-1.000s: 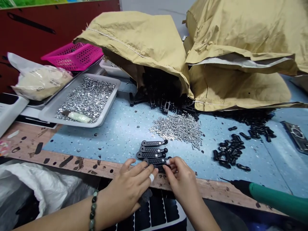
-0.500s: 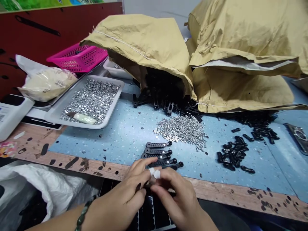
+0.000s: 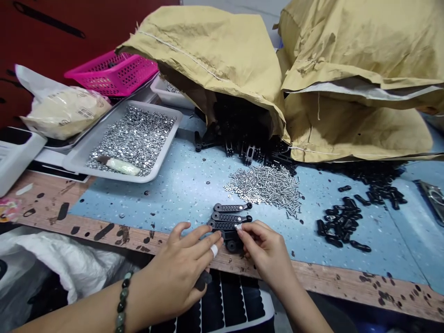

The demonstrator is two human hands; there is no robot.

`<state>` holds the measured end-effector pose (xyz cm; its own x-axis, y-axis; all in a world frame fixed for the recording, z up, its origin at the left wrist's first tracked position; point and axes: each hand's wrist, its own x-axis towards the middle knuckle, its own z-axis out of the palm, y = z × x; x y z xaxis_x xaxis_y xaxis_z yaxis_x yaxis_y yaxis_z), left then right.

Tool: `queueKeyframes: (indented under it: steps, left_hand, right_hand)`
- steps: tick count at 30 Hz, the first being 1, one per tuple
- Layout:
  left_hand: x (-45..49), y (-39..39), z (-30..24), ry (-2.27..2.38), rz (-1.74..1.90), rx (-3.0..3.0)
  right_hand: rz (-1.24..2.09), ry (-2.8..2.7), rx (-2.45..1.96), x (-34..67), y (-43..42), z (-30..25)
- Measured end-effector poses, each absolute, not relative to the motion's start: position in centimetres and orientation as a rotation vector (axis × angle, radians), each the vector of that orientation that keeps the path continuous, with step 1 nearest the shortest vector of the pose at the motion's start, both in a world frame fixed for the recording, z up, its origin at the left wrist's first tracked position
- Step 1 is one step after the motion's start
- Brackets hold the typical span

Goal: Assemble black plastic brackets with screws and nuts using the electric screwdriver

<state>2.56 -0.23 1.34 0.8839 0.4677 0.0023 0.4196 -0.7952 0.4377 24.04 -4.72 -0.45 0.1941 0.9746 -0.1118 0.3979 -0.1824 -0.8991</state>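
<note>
A row of black plastic arms (image 3: 227, 216), each with a round end and a ribbed middle, lies near the table's front edge. My left hand (image 3: 187, 266) has its fingers stretched over the left ends of the row, white tape around one finger. A dark, rounded plastic part (image 3: 203, 279) shows under its thumb, mostly hidden by the hand. My right hand (image 3: 265, 252) pinches with thumb and index finger at the right end of one of the nearest arms; its fingers cover that end. Behind the row is a pile of small screws and nuts (image 3: 267, 187).
A white tray of metal nuts (image 3: 176, 121) stands left, near a pink basket (image 3: 130, 76). Paper sacks (image 3: 215, 46) rise at the back, one spilling black parts. Small black pieces (image 3: 342, 222) lie right. Below the table edge is a compartmented tray (image 3: 267, 303).
My hands were together over the table edge and have moved apart. The right hand has gone up and right to the row's right end; the left fingers have spread over its left end.
</note>
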Motion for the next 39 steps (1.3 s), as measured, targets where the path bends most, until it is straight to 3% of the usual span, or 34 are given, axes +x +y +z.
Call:
queueKeyframes:
  steps: [10, 18, 21, 25, 28, 33, 39]
  left_hand:
    - [2.6, 0.2, 1.6, 0.599, 0.104, 2.632]
    - [3.5, 0.9, 2.9, 0.639, 0.106, 2.468]
    - [4.0, 1.6, 4.0, 0.684, 0.125, 2.302]
    - [4.2, 1.9, 4.5, 0.65, 0.117, 2.135]
    - [3.9, 1.6, 4.4, 0.668, 0.121, 2.067]
    - [2.4, 1.6, 3.8, 0.875, 0.315, 2.211]
    - [1.4, 1.9, 2.0, 0.717, 0.213, 2.66]
  right_hand:
    - [1.116, -1.158, -1.723, 24.2, -4.2, -0.5]
    - [0.514, -1.646, -1.965, 24.9, -4.3, -0.5]
    - [0.326, -1.727, -1.832, 24.5, -4.5, 0.5]
    - [0.674, -1.809, -1.294, 22.2, -4.7, 2.5]
    - [0.755, -1.837, -1.134, 21.0, -4.8, 3.3]
    - [0.889, -1.411, -1.398, 22.4, -4.7, 2.5]
    - [1.062, -1.026, -1.545, 22.5, -3.5, -0.1]
